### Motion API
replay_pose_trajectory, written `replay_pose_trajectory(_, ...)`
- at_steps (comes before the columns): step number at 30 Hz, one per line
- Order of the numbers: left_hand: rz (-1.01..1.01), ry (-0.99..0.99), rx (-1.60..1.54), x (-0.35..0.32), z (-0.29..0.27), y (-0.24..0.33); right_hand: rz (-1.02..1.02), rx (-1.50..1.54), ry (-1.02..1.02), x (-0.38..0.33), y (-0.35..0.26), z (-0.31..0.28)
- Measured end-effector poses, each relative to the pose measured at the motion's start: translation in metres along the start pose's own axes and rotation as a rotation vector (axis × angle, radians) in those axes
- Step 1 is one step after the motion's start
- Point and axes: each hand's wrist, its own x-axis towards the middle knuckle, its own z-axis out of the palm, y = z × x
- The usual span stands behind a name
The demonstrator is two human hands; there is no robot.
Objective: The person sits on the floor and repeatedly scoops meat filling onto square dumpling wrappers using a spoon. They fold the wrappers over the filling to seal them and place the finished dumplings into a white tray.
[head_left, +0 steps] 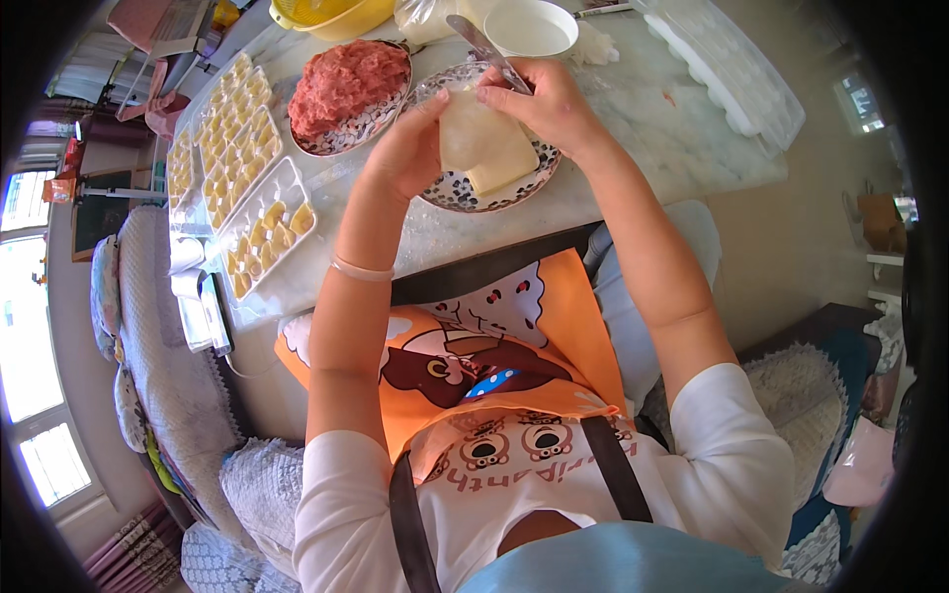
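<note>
Over a patterned plate (465,198), my left hand (410,148) grips the left edge of a pale square dough wrapper (474,128). Fingers of my right hand (554,104) are closed around a table knife (482,44), its flat rounded blade pointing away to the upper left. The same hand's fingertips meet the wrapper's upper right corner. More pale dough sheets (509,173) lie on the plate beneath; how many cannot be made out. Left of the plate, a dish holds a heap of pink minced meat (351,84).
White compartment trays (282,232) of small folded dumplings stand at the left of the marble table (652,168). At the back are a yellow basket (341,18) and a white bowl (534,28). Stacked clear plastic trays (732,79) sit at the right.
</note>
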Motion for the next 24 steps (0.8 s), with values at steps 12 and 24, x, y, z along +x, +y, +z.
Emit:
replay_pose_trajectory(12, 0.099, -0.057, 0.06, -0.005, -0.02, -0.022, -0.16, -0.238, 0.038, -0.004, -0.005, 0.014)
replay_pose_trajectory(24, 0.191, -0.145, -0.117, -0.034, -0.018, -0.008, -0.108, -0.439, 0.212, 0.002, 0.018, 0.007)
